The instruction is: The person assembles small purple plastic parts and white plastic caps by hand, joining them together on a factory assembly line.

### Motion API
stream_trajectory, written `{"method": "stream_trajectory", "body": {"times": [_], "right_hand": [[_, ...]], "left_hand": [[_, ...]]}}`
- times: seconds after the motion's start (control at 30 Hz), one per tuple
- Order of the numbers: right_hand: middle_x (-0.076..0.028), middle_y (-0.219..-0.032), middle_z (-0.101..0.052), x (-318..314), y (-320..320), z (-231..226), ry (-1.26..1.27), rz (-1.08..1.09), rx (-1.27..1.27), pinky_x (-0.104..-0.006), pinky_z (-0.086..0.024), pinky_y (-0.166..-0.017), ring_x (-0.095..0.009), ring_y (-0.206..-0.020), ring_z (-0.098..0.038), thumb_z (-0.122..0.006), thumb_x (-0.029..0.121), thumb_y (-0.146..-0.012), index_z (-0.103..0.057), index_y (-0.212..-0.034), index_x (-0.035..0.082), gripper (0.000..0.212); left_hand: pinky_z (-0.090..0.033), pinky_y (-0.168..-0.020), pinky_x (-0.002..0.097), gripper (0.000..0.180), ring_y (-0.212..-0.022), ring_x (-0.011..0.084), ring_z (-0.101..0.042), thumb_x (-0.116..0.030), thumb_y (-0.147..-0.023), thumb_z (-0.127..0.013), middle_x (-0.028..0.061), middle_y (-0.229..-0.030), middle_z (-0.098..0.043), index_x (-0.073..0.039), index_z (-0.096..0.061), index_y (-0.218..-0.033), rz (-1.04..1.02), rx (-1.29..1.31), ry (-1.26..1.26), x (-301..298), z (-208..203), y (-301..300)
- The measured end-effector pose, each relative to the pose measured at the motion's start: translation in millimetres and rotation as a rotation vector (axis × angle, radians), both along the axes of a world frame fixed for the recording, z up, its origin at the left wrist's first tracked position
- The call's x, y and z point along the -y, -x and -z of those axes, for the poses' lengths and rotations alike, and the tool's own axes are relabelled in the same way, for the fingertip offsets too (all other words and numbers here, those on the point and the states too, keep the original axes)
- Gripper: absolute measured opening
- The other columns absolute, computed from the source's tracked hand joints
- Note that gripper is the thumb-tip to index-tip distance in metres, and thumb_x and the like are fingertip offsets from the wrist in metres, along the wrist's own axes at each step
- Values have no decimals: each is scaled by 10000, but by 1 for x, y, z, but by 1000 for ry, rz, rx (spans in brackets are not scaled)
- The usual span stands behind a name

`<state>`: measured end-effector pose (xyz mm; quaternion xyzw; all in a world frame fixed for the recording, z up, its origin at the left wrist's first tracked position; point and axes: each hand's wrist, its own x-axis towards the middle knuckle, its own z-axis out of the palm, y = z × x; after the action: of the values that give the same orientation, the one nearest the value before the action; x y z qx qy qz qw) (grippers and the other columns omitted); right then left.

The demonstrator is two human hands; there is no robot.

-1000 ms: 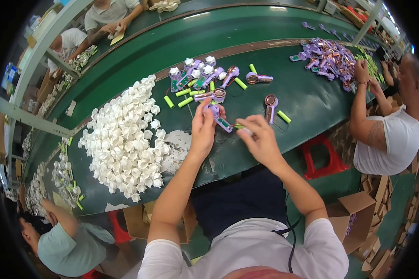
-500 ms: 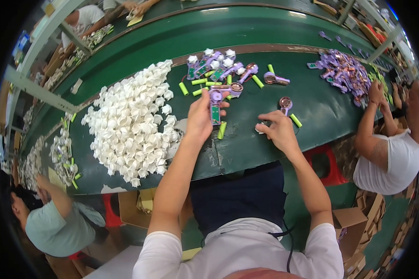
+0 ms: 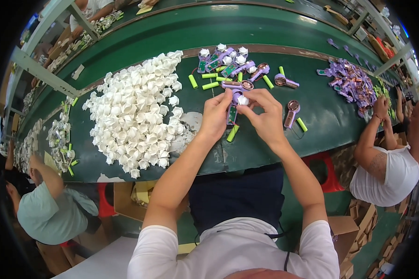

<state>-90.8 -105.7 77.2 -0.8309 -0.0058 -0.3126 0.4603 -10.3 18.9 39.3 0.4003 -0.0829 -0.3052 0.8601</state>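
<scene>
My left hand (image 3: 214, 117) is closed around a purple plastic housing (image 3: 232, 116) with a green circuit board in its handle. A white flower-shaped cap (image 3: 242, 100) is at the housing's round end, with the thumb and fingers of my right hand (image 3: 267, 120) closed on it. Whether the cap is seated there, I cannot tell. A green battery cell (image 3: 233, 133) hangs just below the housing. Beyond my hands, several purple housings with white caps (image 3: 226, 60) lie among loose green cells (image 3: 210, 85). Right of my right hand rests a purple housing with a copper-coloured round part (image 3: 292, 108).
A large heap of white flower-shaped caps (image 3: 132, 111) covers the bench (image 3: 260, 158) on the left. Purple housings are piled (image 3: 351, 86) at the far right. Co-workers sit at both sides, with red stools (image 3: 328, 174) and cardboard boxes (image 3: 128, 202) below.
My right hand has come left and up from the bench, bringing a white cap to the housing's round end. My left hand has shifted slightly right with the housing.
</scene>
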Motion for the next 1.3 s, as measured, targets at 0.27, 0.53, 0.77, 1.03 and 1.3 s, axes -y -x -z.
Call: {"method": "stream_trajectory", "body": {"times": [0.27, 0.53, 0.77, 1.03, 1.3], "right_hand": [[-114, -1034, -649, -13, -8, 19, 60, 78, 134, -258, -511, -652, -137, -740, -624, -803, -38, -722, -692, -1049, -16, 346], [-86, -979, -649, -1, -3, 18, -76, 4, 112, -280, -517, -641, -139, -726, -620, -828, 9, -712, -696, -1016, -19, 334], [-108, -998, -638, -13, -10, 20, -125, 109, 101, -261, -525, -618, -165, -711, -640, -812, 6, -725, -694, -1009, -24, 308], [-102, -1148, -625, 2, -3, 1, -23, -91, -64, -267, -520, -757, -163, -877, -645, -755, -47, -757, -680, -1166, 34, 423], [-65, -1050, -669, 6, -19, 11, -613, -221, -249, -238, -503, -773, -94, -897, -613, -630, 164, -973, -610, -1244, -44, 343]], "left_hand": [[-399, -782, 255, 281, -862, 75, -504, -232, -979, -631, 14, -935, -553, 36, -711, -1010, -84, 185, 21, -3, 6, 1], [-401, -732, 241, 228, -833, 78, -503, -156, -985, -601, 7, -920, -545, 50, -698, -975, -86, 179, 24, 1, 8, 5], [-427, -748, 233, 211, -854, 81, -541, -130, -979, -600, 18, -944, -606, 57, -695, -1003, -129, 174, 51, 1, 18, 4], [-524, -775, 235, 235, -913, 87, -633, -82, -932, -662, 53, -1002, -681, 25, -623, -1137, -85, 199, -1, 0, -5, 14], [-469, -798, 253, 223, -932, 97, -559, -106, -925, -666, 8, -991, -559, 17, -647, -1110, -115, 289, -37, 0, -6, 10]]}}
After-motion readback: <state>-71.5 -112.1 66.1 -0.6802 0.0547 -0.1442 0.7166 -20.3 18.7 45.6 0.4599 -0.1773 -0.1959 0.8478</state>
